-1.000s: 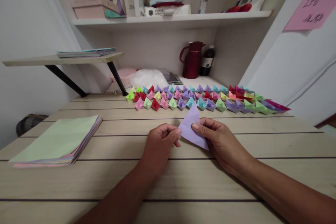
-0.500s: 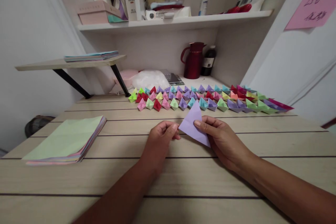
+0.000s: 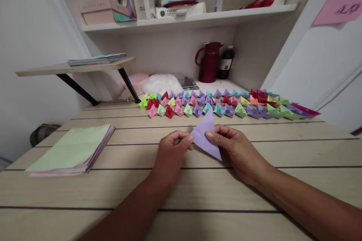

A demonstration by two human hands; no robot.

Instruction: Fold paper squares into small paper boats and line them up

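Observation:
A folded lilac paper (image 3: 206,135) with a pointed top is held up just above the wooden table (image 3: 181,188). My left hand (image 3: 173,151) pinches its left corner between thumb and fingers. My right hand (image 3: 236,150) grips its right side, thumb lying on the front of the paper. Behind the hands stretch rows of several small folded paper boats (image 3: 223,104) in many colours.
A stack of coloured paper sheets (image 3: 72,150), green on top, lies at the left. A dark red jug (image 3: 209,63) and a dark bottle (image 3: 225,63) stand at the back. A small side shelf (image 3: 73,67) holds papers; an upper shelf (image 3: 186,17) carries boxes and bottles.
Both hands keep hold of the lilac paper and have barely shifted; the paper sits slightly lower and more to the left than half a second ago. The view has shifted a little.

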